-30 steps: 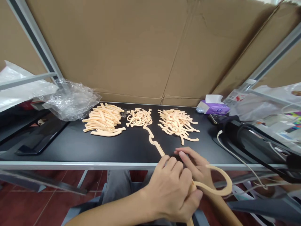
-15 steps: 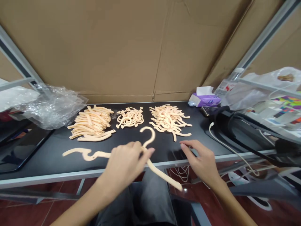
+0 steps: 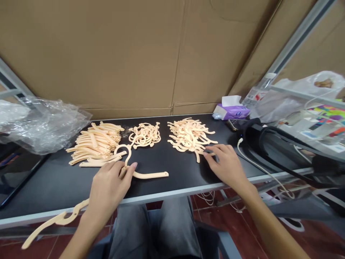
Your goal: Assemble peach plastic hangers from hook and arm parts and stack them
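My left hand (image 3: 110, 183) is closed round the middle of a cream plastic clothes hanger (image 3: 152, 175). The hanger's hook rises above my fingers, one arm reaches right over the table, and a notched arm extends down left past the table's front edge. My right hand (image 3: 229, 165) pinches the end of a curved hanger piece at the near right edge of the right-hand pile of curved pieces (image 3: 190, 135). A middle pile of hook pieces (image 3: 147, 135) and a left pile of long flat hanger arms (image 3: 95, 144) lie behind my left hand.
The black table (image 3: 167, 185) has a cardboard wall (image 3: 121, 57) behind it. Clear plastic wrap (image 3: 51, 124) lies at left. A purple tissue pack (image 3: 233, 111), a phone, a white cable (image 3: 258, 167) and a black bag-like object (image 3: 280, 147) are at right.
My left hand has moved left with the hanger, which has turned so its left arm points down toward me. My right hand has moved forward to the right pile and closed on a piece.
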A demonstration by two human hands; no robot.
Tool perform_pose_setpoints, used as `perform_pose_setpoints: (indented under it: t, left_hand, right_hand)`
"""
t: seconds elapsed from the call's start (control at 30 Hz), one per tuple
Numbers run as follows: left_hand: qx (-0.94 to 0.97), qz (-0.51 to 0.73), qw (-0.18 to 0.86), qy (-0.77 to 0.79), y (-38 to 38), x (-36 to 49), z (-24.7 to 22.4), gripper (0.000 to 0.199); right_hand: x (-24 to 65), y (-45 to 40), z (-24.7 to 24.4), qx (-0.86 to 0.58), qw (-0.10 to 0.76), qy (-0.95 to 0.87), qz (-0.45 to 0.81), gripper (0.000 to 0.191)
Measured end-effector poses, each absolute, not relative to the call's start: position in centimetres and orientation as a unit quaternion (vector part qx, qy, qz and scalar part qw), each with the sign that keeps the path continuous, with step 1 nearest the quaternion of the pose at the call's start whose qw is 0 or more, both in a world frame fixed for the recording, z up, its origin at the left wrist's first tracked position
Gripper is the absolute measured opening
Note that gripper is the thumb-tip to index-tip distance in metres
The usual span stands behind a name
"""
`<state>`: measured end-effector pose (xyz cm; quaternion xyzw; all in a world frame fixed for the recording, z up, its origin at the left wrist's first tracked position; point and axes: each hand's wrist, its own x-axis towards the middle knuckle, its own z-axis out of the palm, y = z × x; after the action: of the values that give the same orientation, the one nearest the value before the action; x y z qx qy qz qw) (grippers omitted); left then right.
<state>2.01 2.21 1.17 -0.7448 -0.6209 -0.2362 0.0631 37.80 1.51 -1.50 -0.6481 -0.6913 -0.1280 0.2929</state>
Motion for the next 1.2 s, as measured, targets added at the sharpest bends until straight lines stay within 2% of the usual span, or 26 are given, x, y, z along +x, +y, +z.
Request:
perform_pose_setpoints:
  t: [0.07, 0.2, 0.27, 0.37, 0.53, 0.67, 0.77, 0.93, 1.2]
  left_hand:
    - [-0.748, -0.260, 0.060, -0.607, 2.8, 2.0, 0.7, 0.033]
    - [-0.743, -0.304, 0.053, -0.593, 3.2, 1.9, 0.7, 0.038]
    - [-0.769, -0.312, 0.063, -0.554, 2.8, 2.1, 1.2, 0.030]
    - [-0.828, -0.280, 0.027, -0.485, 2.0, 3.1, 2.4, 0.019]
    - [-0.895, -0.179, -0.102, -0.395, 2.0, 6.1, 3.2, 0.021]
    - [-0.913, -0.136, -0.132, -0.361, 3.1, 7.5, 2.9, 0.021]
    - [-0.907, -0.150, -0.146, -0.365, 3.8, 7.5, 2.8, 0.020]
    - [-0.895, -0.168, -0.118, -0.395, 3.6, 7.0, 2.6, 0.016]
    - [-0.911, -0.125, -0.025, -0.391, 3.4, 7.0, 3.1, 0.020]
  right_hand:
    - [38.4, 1.6, -1.9, -0.644, 0.297, -0.696, -0.113, 0.024]
    - [39.0, 1.6, -2.3, -0.620, 0.331, -0.706, -0.091, 0.022]
    - [39.2, 1.5, -2.2, -0.610, 0.341, -0.711, -0.074, 0.022]
    - [40.0, 1.2, -1.8, -0.607, 0.335, -0.719, -0.052, 0.023]
    - [41.4, -0.6, -0.6, -0.619, 0.310, -0.721, -0.035, 0.027]
    - [40.6, -2.6, 0.3, -0.653, 0.330, -0.681, -0.034, 0.028]
    - [38.3, -3.5, 0.7, -0.636, 0.349, -0.687, 0.034, 0.023]
    - [33.3, -2.6, 0.4, -0.578, 0.303, -0.749, 0.120, 0.015]
    - [30.7, 0.5, -0.3, -0.549, 0.279, -0.786, 0.047, 0.013]
